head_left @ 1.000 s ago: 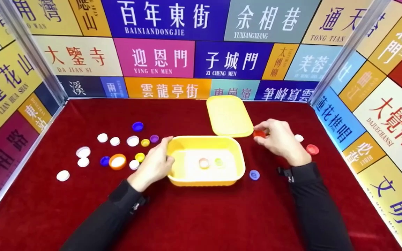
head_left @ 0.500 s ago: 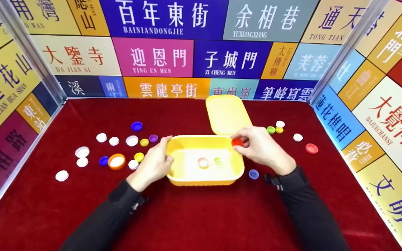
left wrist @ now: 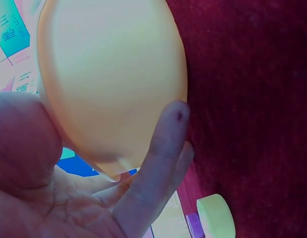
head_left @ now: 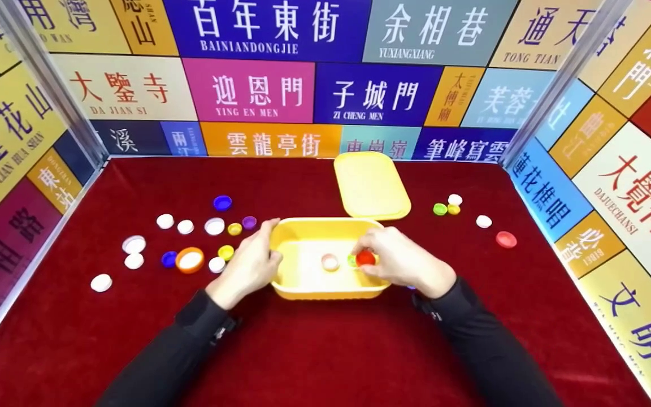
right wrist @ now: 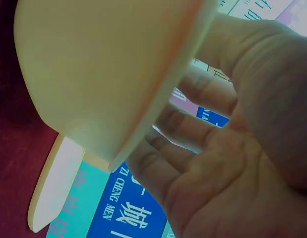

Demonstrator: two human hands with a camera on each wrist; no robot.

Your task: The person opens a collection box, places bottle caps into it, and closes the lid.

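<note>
My left hand grips the left end of a yellow plastic container, thumb at the rim. Up close in the left wrist view, fingers lie along its outer wall. Over the container's right part, my right hand pinches a red bottle cap between thumb and fingertips. Just beside it a green cap lies on the container floor, partly covered, and a pinkish-white cap sits further left. In the right wrist view the container wall hides the fingertips and the red cap.
A yellow lid lies behind the container. Several loose caps are spread to the left, among them an orange-rimmed cap and a blue cap. On the right are a white cap, a flat red cap and a green cap.
My right hand has carried the red bottle cap leftward from beside the lid, over the rim and into the container. The left hand has kept its grip on the container.
</note>
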